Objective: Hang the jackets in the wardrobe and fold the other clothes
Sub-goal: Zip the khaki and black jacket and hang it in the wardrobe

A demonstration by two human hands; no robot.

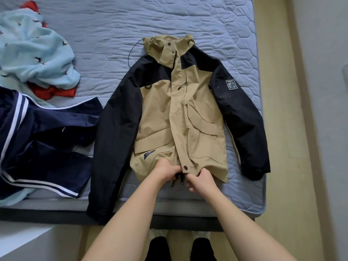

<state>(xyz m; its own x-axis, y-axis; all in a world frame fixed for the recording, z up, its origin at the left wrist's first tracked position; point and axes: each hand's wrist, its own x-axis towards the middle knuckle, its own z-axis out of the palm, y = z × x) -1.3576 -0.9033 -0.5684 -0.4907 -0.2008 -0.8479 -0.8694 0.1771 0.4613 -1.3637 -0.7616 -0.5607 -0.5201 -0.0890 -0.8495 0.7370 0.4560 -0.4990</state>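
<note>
Both your hands sit at the bottom hem of the tan-and-black jacket [178, 110]. It lies face up and flat on the bed [113, 25], front closed, with its hood [162, 44] at the end farthest from your fingers [191, 189]. Your left hand [165, 169] has its fingers curled onto the tan fabric just left of the front placket, pinching the hem. Your right hand [199, 178] is just beside it on the other side of the placket, thumb on top of the fabric and fingers curled in below the hem edge — so both hands are holding the jacket, not spread. Between the two hands hang dark cords [181, 180], and a dark snap [185, 167] shows on the placket right above them. Whether you are touching the zip itself I cannot tell; your hands cover it.

The black sleeves run down either side of your fingers. The one to their left drapes over the near edge of the bed. The one to their right lies on the mattress, with a patch [230, 84] on its upper arm.

Well to the left of your fingers a navy garment [47, 138] with white stripes lies crumpled on the bed. Beyond it — farther from you — a light-blue garment [33, 53] printed with small dark shapes is heaped over a red garment [54, 92]. To the right of your fingers, past the bed's edge, is pale floor [278, 129].
</note>
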